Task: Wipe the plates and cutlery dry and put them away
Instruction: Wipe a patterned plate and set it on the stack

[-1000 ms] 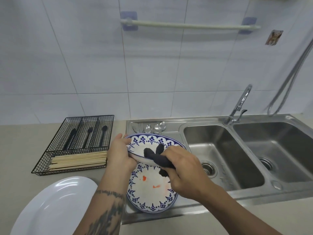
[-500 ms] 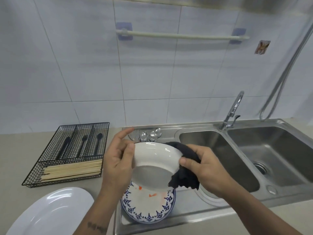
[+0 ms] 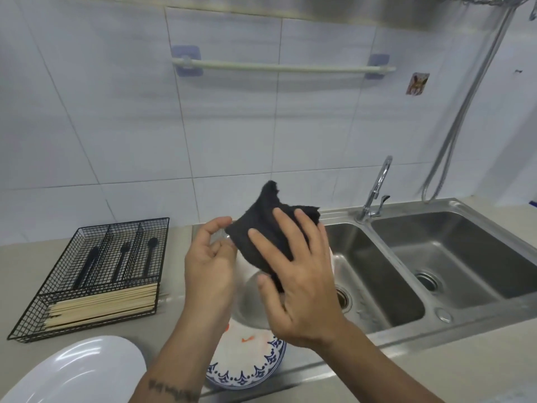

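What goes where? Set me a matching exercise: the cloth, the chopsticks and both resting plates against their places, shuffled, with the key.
1. black cloth
2. chopsticks
3. white oval plate
4. blue-patterned plate

A. front compartment of the wire basket
B. on the drainboard
C. under the right hand
D. on the counter

Pairs: 1-C, 2-A, 3-D, 4-B

No readable text anywhere. Wall sticker (image 3: 417, 83) is only a small picture; forearm tattoo (image 3: 171, 390) lettering too blurred to read.
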A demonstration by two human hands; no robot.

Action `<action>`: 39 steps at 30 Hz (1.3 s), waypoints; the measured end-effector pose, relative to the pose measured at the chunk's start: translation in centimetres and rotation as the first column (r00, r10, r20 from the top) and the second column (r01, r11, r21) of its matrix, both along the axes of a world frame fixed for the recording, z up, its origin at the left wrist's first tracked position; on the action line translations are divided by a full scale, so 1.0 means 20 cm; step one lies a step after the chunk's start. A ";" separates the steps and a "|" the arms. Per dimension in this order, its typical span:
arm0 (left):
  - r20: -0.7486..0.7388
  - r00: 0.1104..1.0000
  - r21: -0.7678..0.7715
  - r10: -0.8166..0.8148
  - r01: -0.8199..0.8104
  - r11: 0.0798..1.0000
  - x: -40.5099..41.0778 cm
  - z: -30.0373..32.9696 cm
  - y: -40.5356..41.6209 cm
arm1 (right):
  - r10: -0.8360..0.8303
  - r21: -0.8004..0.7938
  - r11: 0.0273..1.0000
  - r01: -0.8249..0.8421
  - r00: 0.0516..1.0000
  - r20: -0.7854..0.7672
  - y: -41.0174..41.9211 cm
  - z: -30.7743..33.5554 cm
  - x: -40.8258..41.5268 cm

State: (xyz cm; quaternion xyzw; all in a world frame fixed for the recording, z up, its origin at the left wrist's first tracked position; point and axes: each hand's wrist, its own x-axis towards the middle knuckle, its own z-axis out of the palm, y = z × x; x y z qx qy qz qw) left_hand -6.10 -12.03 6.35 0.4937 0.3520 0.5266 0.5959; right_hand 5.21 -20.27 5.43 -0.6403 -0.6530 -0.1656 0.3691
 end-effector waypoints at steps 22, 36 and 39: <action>-0.052 0.955 0.157 -0.294 0.298 0.942 -0.11 0.02 0.10 | 0.040 -0.047 0.996 -0.075 0.856 -0.515 0.02 0.11 0.23; 0.146 0.906 0.029 -0.396 0.397 0.918 -0.08 0.02 0.04 | 0.039 0.095 0.995 -0.004 0.928 -0.372 0.04 0.15 0.26; 0.231 0.897 -0.020 -0.378 0.393 0.919 -0.10 0.03 0.06 | 0.074 0.132 0.990 -0.051 0.982 -0.174 0.01 0.05 0.22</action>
